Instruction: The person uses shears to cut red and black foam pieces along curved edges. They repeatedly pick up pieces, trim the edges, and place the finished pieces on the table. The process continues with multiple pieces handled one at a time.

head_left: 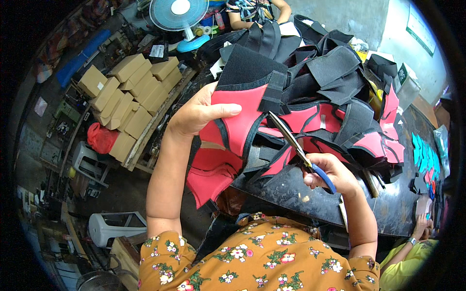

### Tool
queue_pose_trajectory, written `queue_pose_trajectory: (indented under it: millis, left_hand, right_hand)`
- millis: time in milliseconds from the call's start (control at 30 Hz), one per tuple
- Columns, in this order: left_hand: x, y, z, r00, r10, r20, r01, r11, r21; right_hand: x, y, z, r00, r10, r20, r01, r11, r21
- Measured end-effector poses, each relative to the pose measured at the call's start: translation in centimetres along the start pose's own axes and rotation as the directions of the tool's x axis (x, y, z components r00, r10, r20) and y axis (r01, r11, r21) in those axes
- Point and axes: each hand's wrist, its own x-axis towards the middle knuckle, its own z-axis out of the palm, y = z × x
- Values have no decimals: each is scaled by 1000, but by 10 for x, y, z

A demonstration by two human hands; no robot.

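Note:
My left hand [196, 114] grips a red and black padded fabric piece [245, 104], its thumb lying across the red face. The piece has a wide black band at the top, and its lower part hangs down past the table's near edge. In my right hand [332, 174] is a pair of scissors [296, 148] with blue handles. Their blades point up and left, the tips right by a black strap [273, 92] at the piece's side. Whether the tips touch the strap I cannot tell. More red and black pieces [320, 121] lie heaped just beyond the scissors.
Black straps [335, 68] pile up at the table's back, where another person's arms [259, 19] rest. A fan [182, 19] stands beyond. Cardboard boxes [141, 87] are stacked at left above white stools [114, 230]. Teal pieces [424, 155] and a yellow-sleeved person [407, 262] are at right.

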Motion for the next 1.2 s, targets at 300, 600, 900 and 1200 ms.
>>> queue_pose_trajectory:
  millis: [300, 600, 900, 1200]
  left_hand:
    - [2, -8, 4, 1000, -22, -1, 22, 998, -63]
    - [-1, -15, 3, 998, 55, -7, -55, 998, -20]
    - [53, -31, -90, 966, 181, -183, -140, 966, 215]
    - [38, -214, -109, 902, 83, -424, 253, 693, 675]
  right_hand:
    - [1, 2, 2, 983, -153, -105, 114, 945, -307]
    - [3, 5, 7, 980, -158, -121, 124, 959, -253]
    - [-20, 45, 17, 994, -112, 6, 111, 978, -176]
    - [-87, 73, 14, 844, 189, -502, -294, 946, -138]
